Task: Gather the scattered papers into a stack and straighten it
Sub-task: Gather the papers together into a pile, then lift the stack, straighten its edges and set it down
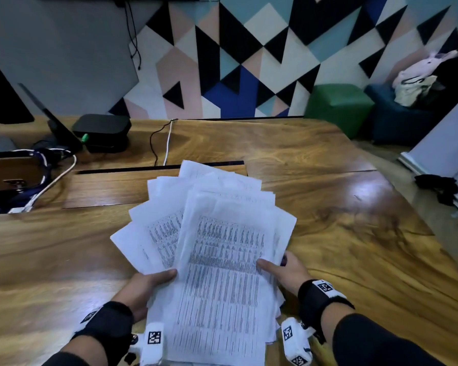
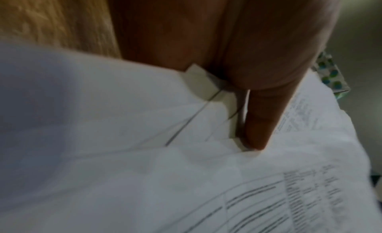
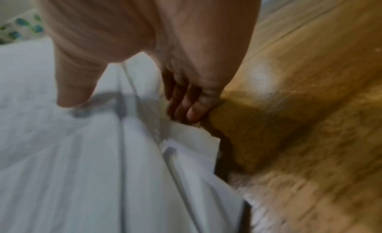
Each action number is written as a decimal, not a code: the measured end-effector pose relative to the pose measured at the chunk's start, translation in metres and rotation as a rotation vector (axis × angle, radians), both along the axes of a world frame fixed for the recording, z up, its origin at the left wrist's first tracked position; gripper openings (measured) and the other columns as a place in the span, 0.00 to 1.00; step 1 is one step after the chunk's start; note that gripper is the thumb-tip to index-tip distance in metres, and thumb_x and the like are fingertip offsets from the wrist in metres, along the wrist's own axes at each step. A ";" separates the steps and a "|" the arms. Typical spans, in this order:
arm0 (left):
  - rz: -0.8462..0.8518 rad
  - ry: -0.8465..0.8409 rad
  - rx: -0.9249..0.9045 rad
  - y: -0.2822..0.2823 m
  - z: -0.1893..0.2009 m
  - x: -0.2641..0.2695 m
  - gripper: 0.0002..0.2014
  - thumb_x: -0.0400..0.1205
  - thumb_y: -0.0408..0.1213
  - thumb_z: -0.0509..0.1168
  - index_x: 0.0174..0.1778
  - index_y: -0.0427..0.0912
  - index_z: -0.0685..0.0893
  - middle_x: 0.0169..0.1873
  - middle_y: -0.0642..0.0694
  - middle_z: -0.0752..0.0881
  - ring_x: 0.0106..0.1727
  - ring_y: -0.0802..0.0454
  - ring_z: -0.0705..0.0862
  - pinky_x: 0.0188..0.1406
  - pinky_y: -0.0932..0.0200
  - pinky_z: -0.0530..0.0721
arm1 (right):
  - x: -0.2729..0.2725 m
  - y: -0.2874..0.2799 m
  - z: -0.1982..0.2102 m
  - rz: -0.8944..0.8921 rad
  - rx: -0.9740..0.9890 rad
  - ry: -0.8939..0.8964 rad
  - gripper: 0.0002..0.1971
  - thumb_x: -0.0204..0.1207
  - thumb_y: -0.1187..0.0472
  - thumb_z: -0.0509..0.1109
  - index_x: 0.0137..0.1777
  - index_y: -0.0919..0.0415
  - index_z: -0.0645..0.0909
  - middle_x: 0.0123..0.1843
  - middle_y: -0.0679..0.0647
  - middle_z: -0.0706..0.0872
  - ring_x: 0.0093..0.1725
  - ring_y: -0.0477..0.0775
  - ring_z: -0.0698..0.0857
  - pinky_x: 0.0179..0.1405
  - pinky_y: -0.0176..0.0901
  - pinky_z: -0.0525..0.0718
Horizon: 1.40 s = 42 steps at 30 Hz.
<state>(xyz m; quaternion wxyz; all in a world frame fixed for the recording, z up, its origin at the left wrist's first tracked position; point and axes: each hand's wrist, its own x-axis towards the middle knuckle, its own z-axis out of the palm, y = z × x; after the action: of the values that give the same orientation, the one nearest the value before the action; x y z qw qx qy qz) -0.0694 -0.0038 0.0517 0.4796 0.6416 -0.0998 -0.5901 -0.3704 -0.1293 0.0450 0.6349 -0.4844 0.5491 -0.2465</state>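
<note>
A fanned, uneven bundle of printed white papers (image 1: 217,249) is held up over the wooden table (image 1: 354,207), its sheets splayed out at the far end. My left hand (image 1: 148,286) grips the bundle's left edge, thumb on top. My right hand (image 1: 283,270) grips the right edge the same way, thumb on the top sheet and fingers underneath. In the left wrist view my thumb (image 2: 260,122) presses on the papers (image 2: 144,154). In the right wrist view my thumb (image 3: 76,89) lies on the top sheet (image 3: 62,154) and the fingers (image 3: 186,109) curl under the edge.
At the table's back left sit a black box (image 1: 102,128), a leaning tablet (image 1: 50,120) and tangled cables (image 1: 50,167). Two cords (image 1: 161,143) hang over the far edge. Green (image 1: 339,107) and blue (image 1: 399,120) stools stand beyond the right corner.
</note>
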 end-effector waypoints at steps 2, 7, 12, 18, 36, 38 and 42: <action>0.005 0.020 -0.001 0.001 -0.002 0.000 0.17 0.73 0.29 0.74 0.58 0.33 0.87 0.53 0.31 0.92 0.53 0.32 0.90 0.50 0.40 0.89 | 0.003 0.000 -0.002 -0.041 0.116 -0.133 0.15 0.70 0.67 0.79 0.56 0.62 0.86 0.53 0.55 0.93 0.47 0.48 0.93 0.38 0.35 0.89; -0.077 -0.136 0.088 -0.003 -0.019 -0.016 0.19 0.70 0.28 0.79 0.56 0.30 0.88 0.48 0.34 0.93 0.47 0.36 0.93 0.45 0.48 0.90 | 0.014 0.002 -0.022 -0.003 0.226 0.020 0.24 0.63 0.61 0.84 0.60 0.64 0.86 0.53 0.56 0.93 0.54 0.60 0.91 0.63 0.61 0.84; -0.111 -0.184 0.072 -0.008 -0.021 -0.020 0.17 0.74 0.24 0.75 0.59 0.28 0.87 0.53 0.30 0.91 0.52 0.32 0.91 0.60 0.31 0.84 | 0.013 0.003 -0.021 -0.070 0.319 0.053 0.21 0.60 0.69 0.81 0.55 0.72 0.87 0.49 0.64 0.93 0.51 0.68 0.91 0.61 0.68 0.84; -0.066 -0.239 -0.160 -0.024 0.028 -0.018 0.11 0.76 0.22 0.72 0.54 0.32 0.87 0.43 0.39 0.95 0.43 0.43 0.94 0.38 0.54 0.91 | 0.004 -0.002 0.026 -0.153 0.273 -0.224 0.15 0.71 0.77 0.72 0.58 0.76 0.84 0.56 0.70 0.89 0.55 0.67 0.90 0.57 0.59 0.87; 0.250 -0.528 -0.418 -0.033 0.060 -0.056 0.06 0.77 0.26 0.73 0.48 0.37 0.89 0.41 0.49 0.93 0.37 0.71 0.88 0.39 0.73 0.84 | 0.023 0.016 0.072 -0.178 -0.407 -0.097 0.05 0.72 0.66 0.77 0.42 0.55 0.87 0.36 0.32 0.91 0.50 0.40 0.91 0.54 0.30 0.85; 0.260 -0.563 -0.404 -0.037 0.054 -0.058 0.06 0.78 0.25 0.72 0.41 0.40 0.87 0.29 0.60 0.92 0.32 0.73 0.87 0.35 0.72 0.84 | 0.032 0.009 0.060 -0.219 -0.338 -0.039 0.03 0.73 0.61 0.76 0.40 0.56 0.86 0.29 0.31 0.89 0.47 0.48 0.90 0.42 0.20 0.83; 0.352 -0.576 -0.510 -0.046 0.062 -0.056 0.10 0.78 0.28 0.73 0.53 0.27 0.87 0.43 0.44 0.92 0.35 0.75 0.87 0.39 0.76 0.82 | 0.039 0.004 0.077 -0.355 -0.399 -0.148 0.14 0.73 0.60 0.77 0.56 0.65 0.84 0.43 0.40 0.91 0.45 0.37 0.89 0.53 0.32 0.85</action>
<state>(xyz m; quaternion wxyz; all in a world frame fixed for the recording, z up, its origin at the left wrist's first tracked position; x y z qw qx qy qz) -0.1254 -0.0503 0.1132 0.6691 0.6484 -0.2614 -0.2520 -0.3310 -0.1249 0.1222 0.5121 -0.4767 0.5181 -0.4920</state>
